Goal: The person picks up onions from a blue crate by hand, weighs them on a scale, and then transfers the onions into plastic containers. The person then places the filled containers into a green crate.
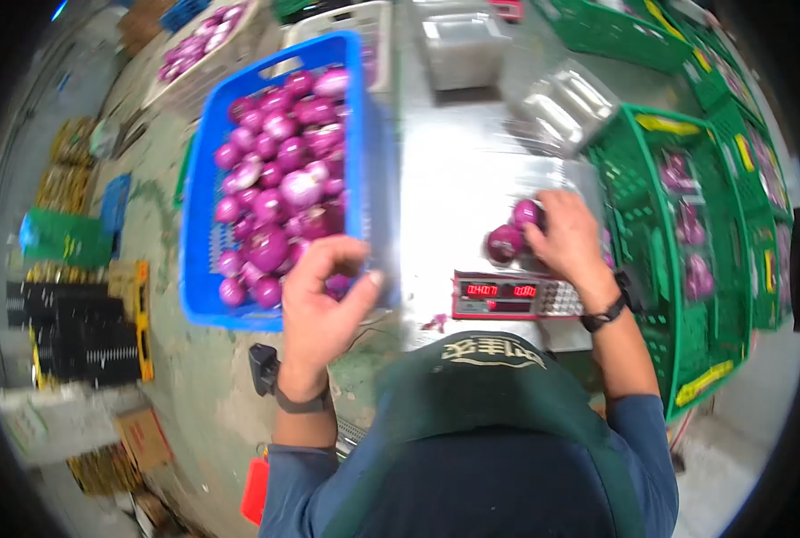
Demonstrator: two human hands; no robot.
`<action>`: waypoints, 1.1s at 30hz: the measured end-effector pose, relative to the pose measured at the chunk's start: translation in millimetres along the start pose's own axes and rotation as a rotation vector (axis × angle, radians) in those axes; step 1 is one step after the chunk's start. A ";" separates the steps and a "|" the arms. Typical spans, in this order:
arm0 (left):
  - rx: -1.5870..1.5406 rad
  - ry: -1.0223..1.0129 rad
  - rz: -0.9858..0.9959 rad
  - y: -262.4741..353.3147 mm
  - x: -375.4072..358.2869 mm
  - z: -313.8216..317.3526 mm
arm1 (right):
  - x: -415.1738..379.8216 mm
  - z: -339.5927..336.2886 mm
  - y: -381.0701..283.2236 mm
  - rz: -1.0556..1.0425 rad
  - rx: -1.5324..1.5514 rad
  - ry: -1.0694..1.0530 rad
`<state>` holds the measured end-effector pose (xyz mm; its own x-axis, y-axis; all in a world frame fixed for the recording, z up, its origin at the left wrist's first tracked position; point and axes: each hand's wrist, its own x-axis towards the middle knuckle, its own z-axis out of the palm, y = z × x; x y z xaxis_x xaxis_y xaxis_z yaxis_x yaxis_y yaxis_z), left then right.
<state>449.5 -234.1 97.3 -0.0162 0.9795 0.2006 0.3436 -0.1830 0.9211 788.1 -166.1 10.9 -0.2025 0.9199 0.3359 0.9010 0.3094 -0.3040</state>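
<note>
While the left hand (pixel 330 300) curves half-open over the blue crate (pixel 357 143), the right hand (pixel 566 235) touches an onion (pixel 526 213) above the scale (pixel 497 296). Whether it grips, I can't tell.

The crate (pixel 239 319) is smooth blue plastic with a soft sheen, and the red onions (pixel 273 204) in it have glossy skins. The tabletop (pixel 445 166) looks like polished metal — bright and reflective. Clear, shiny plastic trays (pixel 566 108) contrast with the green basket (pixel 622 166) of perforated plastic. The apron (pixel 499 412) is matt cloth — the carton (pixel 144 439) dull brown cardboard.
</note>
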 end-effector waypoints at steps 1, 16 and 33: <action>0.114 0.056 -0.027 -1.2 4.8 -27.2 | 0.9 2.4 -2.6 0.067 0.006 -0.087; 0.996 0.026 -0.362 -157.9 22.4 -271.5 | 10.2 18.7 -17.6 0.465 0.277 -0.202; 0.939 -0.064 -0.355 -207.8 74.7 -280.9 | -29.6 8.9 19.8 0.689 1.300 0.467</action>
<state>113.1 -146.4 14.5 -0.2208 0.9722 -0.0781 0.9302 0.2339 0.2828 808.6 -185.1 -13.0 0.4555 0.8898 -0.0266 -0.2285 0.0879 -0.9696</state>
